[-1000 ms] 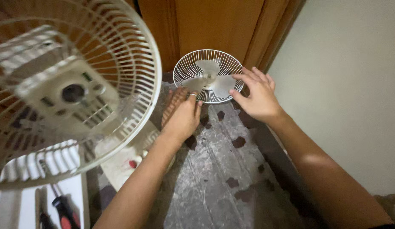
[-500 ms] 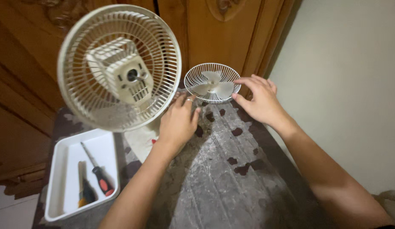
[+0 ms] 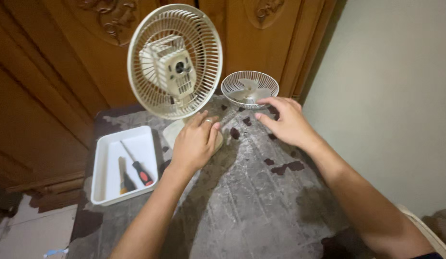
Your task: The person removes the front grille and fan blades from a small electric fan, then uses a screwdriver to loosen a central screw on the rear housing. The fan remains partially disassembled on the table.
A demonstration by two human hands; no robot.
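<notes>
- Nearest the camera, two bare forearms stretched over a worn grey table top [image 3: 242,201] blotched with dark patches.
- At left on the table, a white rectangular tray [image 3: 104,163] holding a red-and-black-handled screwdriver [image 3: 136,168] and a second, darker tool with a yellowish handle [image 3: 124,180] beside it.
- Left hand [image 3: 194,141], ring on one finger, laid palm down with fingers loosely spread on the cream base [image 3: 171,129] of a small desk fan; nothing pinched.
- Right hand [image 3: 287,122] hovering palm down over the table, fingers spread and relaxed, fingertips [image 3: 262,101] just at the near rim of the loose front grille; whether touching, impossible to tell.
- Desk fan [image 3: 175,62] standing upright behind the left hand, rear guard and motor housing bare to the camera, blade off the shaft.
- Farther back, white wire front grille [image 3: 249,88] lying dished side up on the far table edge, pale three-lobed fan blade [image 3: 249,91] resting inside it.
- Behind everything, carved brown wooden doors [image 3: 79,57] and, at right, a plain pale wall [image 3: 390,96].
</notes>
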